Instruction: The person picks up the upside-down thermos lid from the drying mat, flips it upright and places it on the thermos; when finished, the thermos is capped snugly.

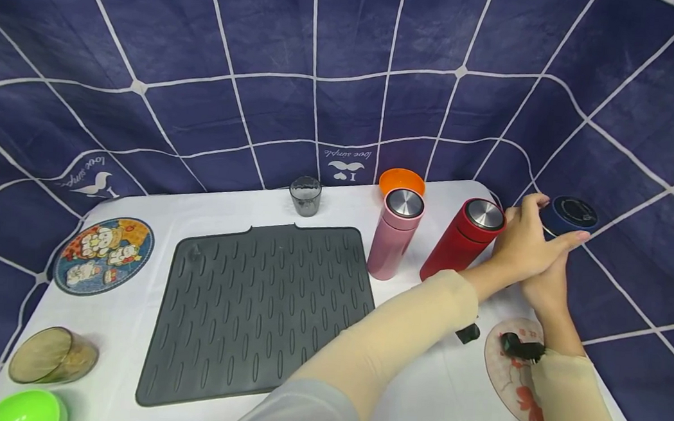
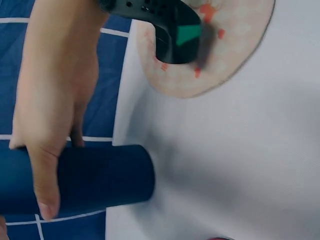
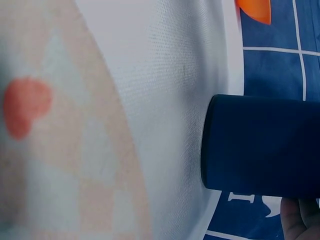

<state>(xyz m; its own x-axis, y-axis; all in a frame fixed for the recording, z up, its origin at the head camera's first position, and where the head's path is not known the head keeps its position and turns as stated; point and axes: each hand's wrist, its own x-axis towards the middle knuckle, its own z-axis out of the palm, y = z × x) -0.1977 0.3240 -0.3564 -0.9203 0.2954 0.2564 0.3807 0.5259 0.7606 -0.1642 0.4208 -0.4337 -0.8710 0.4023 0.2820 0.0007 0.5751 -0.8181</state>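
A dark blue thermos bottle [image 1: 573, 212] is at the table's right edge, held by both hands. My left hand [image 1: 523, 241] grips its upper part, with fingers on the far side and thumb on the near side. My right hand [image 1: 546, 288] grips it below; in the left wrist view the right thumb [image 2: 46, 185] lies across the bottle [image 2: 107, 175]. Whether its base touches the cloth is hard to tell. Just left of the hands stands a red thermos [image 1: 462, 241], and farther left a pink thermos [image 1: 393, 240], both with steel-topped lids.
Left of the bottles lies a dark ridged mat [image 1: 261, 309]. An orange bowl [image 1: 402, 179] and grey glass [image 1: 306, 196] stand at the back. Farther left are a round patterned mat [image 1: 104, 255], amber glass [image 1: 52, 355] and green bowl [image 1: 29, 407]. A floral mat [image 1: 506, 382] lies under my right forearm.
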